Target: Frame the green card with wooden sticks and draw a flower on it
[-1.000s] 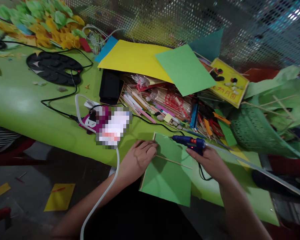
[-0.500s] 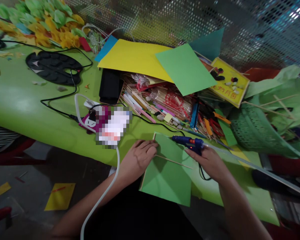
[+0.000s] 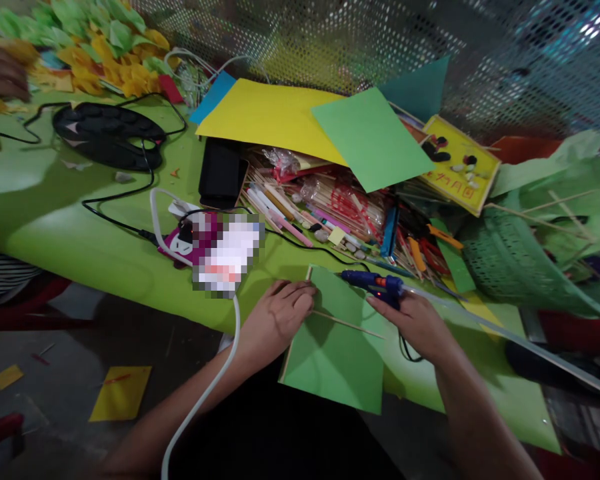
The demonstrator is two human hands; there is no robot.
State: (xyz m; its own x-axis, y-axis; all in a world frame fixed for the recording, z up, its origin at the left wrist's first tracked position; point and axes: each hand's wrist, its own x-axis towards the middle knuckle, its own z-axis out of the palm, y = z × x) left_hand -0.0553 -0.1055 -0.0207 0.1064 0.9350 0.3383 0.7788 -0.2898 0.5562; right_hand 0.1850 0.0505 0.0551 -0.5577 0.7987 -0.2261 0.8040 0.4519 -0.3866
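A green paper sheet (image 3: 335, 367) lies at the table's front edge, with thin sticks along its left side and one stick (image 3: 350, 324) across its middle. My left hand (image 3: 286, 310) rests on the sheet's left edge, fingers closed at the upper part of the side stick; what the fingertips grip is too small to make out. In my right hand (image 3: 417, 320) is a blue glue gun (image 3: 375, 283), a small red light glowing on it. Its nozzle points left, over the sheet's top edge. A long clear glue stick (image 3: 510, 333) extends from its back.
Behind the sheet lie pens, sticks, scissors and coloured paper (image 3: 275, 117). A green basket (image 3: 500, 260) stands right. A power strip (image 3: 185, 243), phone (image 3: 230, 257), white cable (image 3: 230, 353) and black palette (image 3: 107, 137) are left. Another person's hand (image 3: 3, 72) is at far left.
Another person's hand has come into view at the upper left, and the black cable there has shifted. The glue gun has moved very slightly left. My left hand has hardly moved.
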